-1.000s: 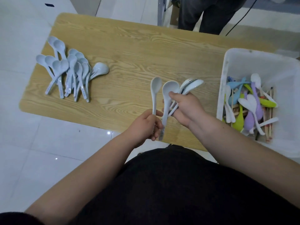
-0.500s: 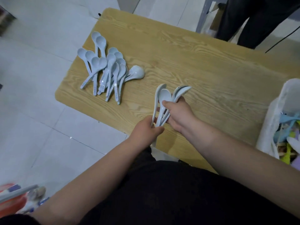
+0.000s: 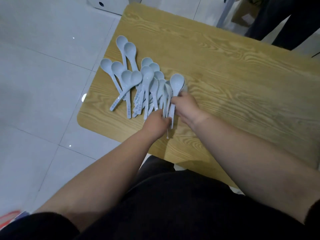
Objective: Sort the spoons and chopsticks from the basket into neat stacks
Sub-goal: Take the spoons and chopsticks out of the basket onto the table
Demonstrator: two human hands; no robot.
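A pile of several pale blue spoons lies on the left end of the wooden table, bowls pointing away from me. My right hand and my left hand together grip a small bunch of pale blue spoons by the handles, right at the pile's right edge and touching it. The handle ends stick out below my left hand. The basket is out of view.
The table's left edge and rounded front corner lie close to the pile, with white floor tiles beyond. A person's dark trouser legs stand behind the table at the far right. A white box sits on the floor.
Both hands carried the bunch of spoons left from the table's middle to the pile's right edge. My view swung left, so the basket left the frame.
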